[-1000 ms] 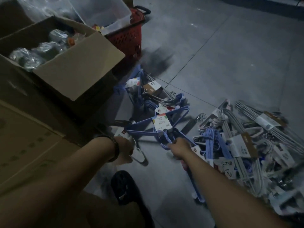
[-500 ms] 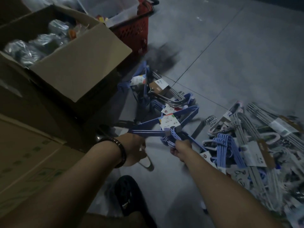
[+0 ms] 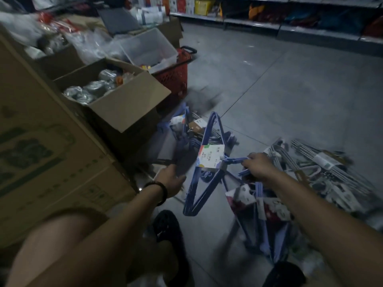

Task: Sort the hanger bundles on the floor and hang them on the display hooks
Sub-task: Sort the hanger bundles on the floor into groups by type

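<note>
Lifted clear of the floor now, the blue hanger bundle stands on end instead of lying flat. It was swung up by my right hand, which has moved out to the right and grips the bunched hooks. My left hand has come away from the pale thing it was on and reaches toward the bundle's lower side with fingers loose, holding nothing. To me that means one bundle is picked out of the heap and ready to carry. No display hook is in sight, so all the hanging is still ahead. Counting: one blue bundle in my grip, with one paper label across it. A second, paler bundle seems to hang under my right wrist, too blurred to say whether I hold it as well. The grey hanger bundles lie heaped on the floor to the right, several of them, too tangled to number. The farther blue bundles, at least two, lie beside the one open cardboard box. One red basket stands behind that box, with one clear tub resting on top.
</note>
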`<state>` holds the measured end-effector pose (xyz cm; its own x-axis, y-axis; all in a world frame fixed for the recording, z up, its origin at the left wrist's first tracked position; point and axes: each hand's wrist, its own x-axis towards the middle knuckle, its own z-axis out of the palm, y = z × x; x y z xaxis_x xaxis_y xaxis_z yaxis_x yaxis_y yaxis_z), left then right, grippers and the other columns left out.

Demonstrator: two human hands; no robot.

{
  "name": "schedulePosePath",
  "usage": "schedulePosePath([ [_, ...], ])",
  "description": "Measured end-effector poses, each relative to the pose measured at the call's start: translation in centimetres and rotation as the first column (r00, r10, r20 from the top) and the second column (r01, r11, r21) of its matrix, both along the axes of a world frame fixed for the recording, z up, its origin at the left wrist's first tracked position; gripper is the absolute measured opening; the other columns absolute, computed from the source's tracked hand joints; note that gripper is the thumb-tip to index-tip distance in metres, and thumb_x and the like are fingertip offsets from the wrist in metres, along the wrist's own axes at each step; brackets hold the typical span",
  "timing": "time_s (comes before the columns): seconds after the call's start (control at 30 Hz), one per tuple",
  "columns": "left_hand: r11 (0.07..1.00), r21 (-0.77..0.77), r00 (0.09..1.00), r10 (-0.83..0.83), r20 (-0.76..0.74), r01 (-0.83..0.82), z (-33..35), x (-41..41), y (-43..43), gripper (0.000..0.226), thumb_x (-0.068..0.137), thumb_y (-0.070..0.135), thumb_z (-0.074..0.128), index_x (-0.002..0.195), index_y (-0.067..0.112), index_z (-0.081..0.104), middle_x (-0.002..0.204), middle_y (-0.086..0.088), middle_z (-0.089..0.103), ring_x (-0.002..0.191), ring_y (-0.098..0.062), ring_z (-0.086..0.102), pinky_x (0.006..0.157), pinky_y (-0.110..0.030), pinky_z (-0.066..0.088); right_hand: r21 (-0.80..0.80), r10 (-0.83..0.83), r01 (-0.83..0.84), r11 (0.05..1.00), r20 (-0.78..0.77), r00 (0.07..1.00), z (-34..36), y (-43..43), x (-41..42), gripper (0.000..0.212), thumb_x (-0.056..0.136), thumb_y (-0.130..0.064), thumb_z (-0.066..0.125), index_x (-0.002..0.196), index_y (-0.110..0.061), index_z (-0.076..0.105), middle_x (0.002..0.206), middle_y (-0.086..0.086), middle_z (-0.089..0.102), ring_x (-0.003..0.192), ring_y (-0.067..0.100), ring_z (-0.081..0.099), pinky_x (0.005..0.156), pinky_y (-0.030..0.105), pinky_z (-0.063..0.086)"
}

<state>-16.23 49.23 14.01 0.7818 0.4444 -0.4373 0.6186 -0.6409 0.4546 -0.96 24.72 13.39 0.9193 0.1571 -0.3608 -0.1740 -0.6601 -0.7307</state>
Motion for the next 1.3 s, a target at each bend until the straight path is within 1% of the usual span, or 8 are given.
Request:
schedulePosePath([
  [0.07,0.987,-0.101,0.989,0.13,0.071,-0.122,-1.0,-2.5,-2.7,0.049,0.1,0.034,0.061,0.142,0.013,0.051,0.135,-0.009,0.062,0.117,-0.028,0.061,0.098,-0.042,0.052,0.11,0.028,-0.018,0.994,-0.088,0.996,1.1,-1.6,-2.4,0.012,0.094,0.001,0.057,0.086,0.0,0.066,0.075,0.023,0.069,0.068,0.039,0.076,0.057,0.048,0.055],
  [0.17,0.912,-0.325,0.957,0.282,0.058,-0.249,-1.9,-5.9,-6.2,0.05,0.101,0.026,0.059,0.148,0.018,0.045,0.128,-0.01,0.065,0.1,-0.022,0.066,0.08,-0.039,0.057,0.149,0.078,-0.05,0.988,-0.19,0.979,2.8,-3.4,-5.4,0.013,0.096,0.004,0.055,0.087,0.001,0.064,0.071,0.02,0.067,0.059,0.032,0.071,0.048,0.032,0.051],
  [0.23,0.848,-0.424,0.933,0.359,0.017,-0.319,-1.7,-7.7,-7.4,0.057,0.095,0.014,0.062,0.149,0.019,0.046,0.123,-0.011,0.067,0.102,-0.026,0.067,0.085,-0.043,0.059,0.161,0.13,-0.095,0.982,-0.219,0.967,3.4,-4.0,-6.3,0.012,0.095,0.006,0.057,0.086,0.004,0.065,0.069,0.019,0.065,0.051,0.027,0.066,0.046,0.031,0.052],
  [0.47,0.767,-0.491,0.893,0.446,-0.055,-0.413,-3.4,-10.8,-9.3,0.066,0.094,-0.009,0.056,0.151,0.02,0.043,0.114,-0.013,0.063,0.102,-0.039,0.07,0.081,-0.049,0.064,0.186,0.325,-0.277,0.943,-0.332,0.885,4.2,-3.3,-6.2,0.011,0.099,0.002,0.053,0.102,0.008,0.063,0.064,0.014,0.058,0.043,0.02,0.055,0.039,0.025,0.046],
  [0.77,0.752,-0.479,0.882,0.455,-0.119,-0.453,-8.8,-12.4,-9.3,0.075,0.091,-0.011,0.057,0.152,0.031,0.043,0.121,-0.009,0.06,0.101,-0.035,0.07,0.065,-0.038,0.064,0.121,0.27,-0.244,0.962,-0.542,0.796,-2.1,-1.3,-6.2,0.014,0.102,0.002,0.044,0.091,-0.005,0.05,0.062,0.014,0.051,0.055,0.024,0.049,0.055,0.034,0.043],
  [0.93,0.781,-0.472,0.911,0.372,-0.175,-0.41,-13.6,-13.4,-8.8,0.07,0.094,-0.006,0.055,0.154,0.027,0.042,0.123,-0.007,0.059,0.102,-0.031,0.064,0.079,-0.043,0.065,0.006,0.15,-0.182,0.983,-0.592,0.791,-7.5,-0.1,-7.3,0.022,0.106,-0.011,0.04,0.086,-0.009,0.051,0.051,0.012,0.053,0.049,0.02,0.043,0.053,0.028,0.035],
  [1.1,0.809,-0.45,0.925,0.345,-0.159,-0.379,-17.7,-12.0,-8.1,0.06,0.095,-0.004,0.048,0.145,0.03,0.051,0.122,-0.007,0.067,0.103,-0.027,0.064,0.091,-0.045,0.06,-0.07,0.009,-0.063,0.996,-0.589,0.808,-13.9,-0.8,-8.1,0.022,0.105,-0.008,0.034,0.116,-0.007,0.053,0.066,0.015,0.055,0.045,0.018,0.046,0.048,0.024,0.038],
  [1.3,0.837,-0.468,0.958,0.221,-0.182,-0.283,-20.5,-8.4,-7.2,0.076,0.089,-0.012,0.052,0.151,0.031,0.046,0.138,-0.002,0.059,0.126,-0.024,0.056,0.098,-0.029,0.049,-0.312,-0.096,-0.048,0.949,-0.43,0.898,-19.2,-0.8,-7.7,0.029,0.093,-0.01,0.059,0.122,-0.003,0.06,0.104,0.022,0.071,0.088,0.036,0.071,0.074,0.041,0.06],
])
